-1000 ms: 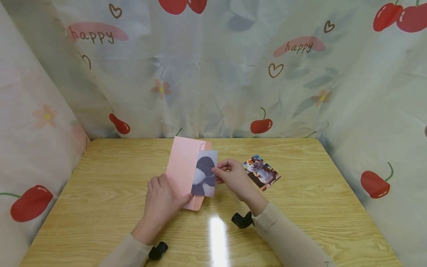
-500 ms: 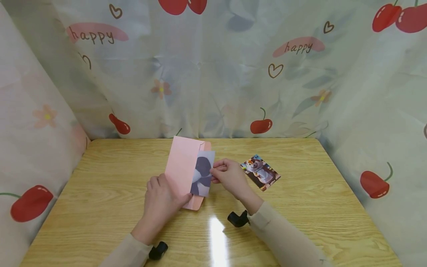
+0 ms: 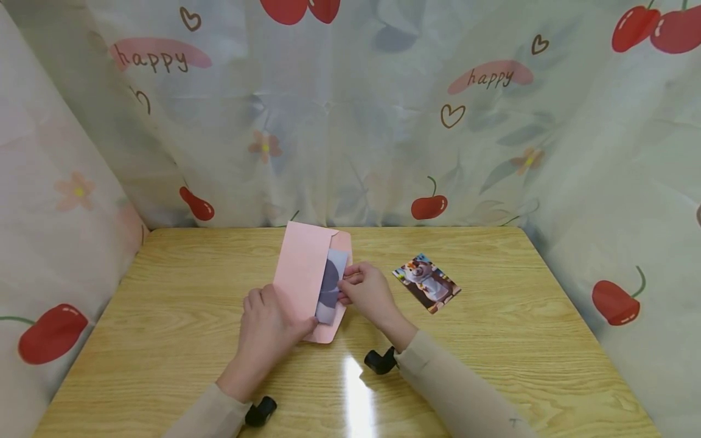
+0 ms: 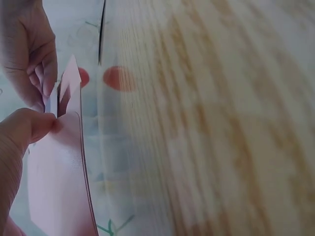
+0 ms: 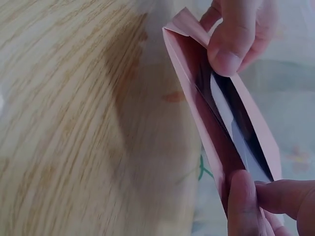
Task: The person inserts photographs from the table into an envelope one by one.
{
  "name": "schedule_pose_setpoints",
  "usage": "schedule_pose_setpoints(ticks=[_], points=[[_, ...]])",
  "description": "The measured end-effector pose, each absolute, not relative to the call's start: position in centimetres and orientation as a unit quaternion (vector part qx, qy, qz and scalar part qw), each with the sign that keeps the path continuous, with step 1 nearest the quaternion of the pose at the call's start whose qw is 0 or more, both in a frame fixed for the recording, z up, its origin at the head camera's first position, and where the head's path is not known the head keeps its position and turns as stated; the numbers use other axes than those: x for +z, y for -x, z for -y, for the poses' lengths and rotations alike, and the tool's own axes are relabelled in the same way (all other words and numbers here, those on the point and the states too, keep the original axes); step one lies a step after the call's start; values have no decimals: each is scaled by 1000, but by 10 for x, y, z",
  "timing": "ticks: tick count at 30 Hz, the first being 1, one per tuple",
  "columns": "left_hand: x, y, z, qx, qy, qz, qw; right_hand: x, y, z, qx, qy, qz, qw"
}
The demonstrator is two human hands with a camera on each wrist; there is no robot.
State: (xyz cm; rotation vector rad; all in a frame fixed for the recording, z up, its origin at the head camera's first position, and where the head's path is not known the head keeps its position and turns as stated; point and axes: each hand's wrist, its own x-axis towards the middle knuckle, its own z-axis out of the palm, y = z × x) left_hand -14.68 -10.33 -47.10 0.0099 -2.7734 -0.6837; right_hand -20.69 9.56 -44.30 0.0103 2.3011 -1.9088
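A pink envelope (image 3: 301,267) is held tilted above the table by my left hand (image 3: 268,328), whose thumb lies at the lower end of its opening. My right hand (image 3: 372,295) pinches the right edge of a grey photo card (image 3: 331,280), which sits partly inside the envelope. In the right wrist view the envelope's mouth gapes around the card (image 5: 226,110), and the left thumb (image 5: 229,61) presses at its edge. The card's inner part is hidden by the envelope's front.
A colourful photo card (image 3: 427,283) with a cartoon animal lies flat on the wooden table (image 3: 493,340), right of my right hand. A patterned curtain (image 3: 350,121) hangs behind the table and along both sides. Each wrist carries a black camera mount (image 3: 380,361).
My right hand has moved left, sliding the grey photo card deeper into the envelope, so less of it shows. The envelope's flap side has turned more into view. My left hand stays nearly still.
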Motion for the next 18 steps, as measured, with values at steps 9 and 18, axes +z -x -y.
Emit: schedule_pose_setpoints(ticks=[9,18], points=[[-470,146,101,-237,-3,965,113,-443,206,-89,-625,4,-777,77],[-470,144,98,-242,5,964,110,-442,206,-85,-613,8,-786,75]])
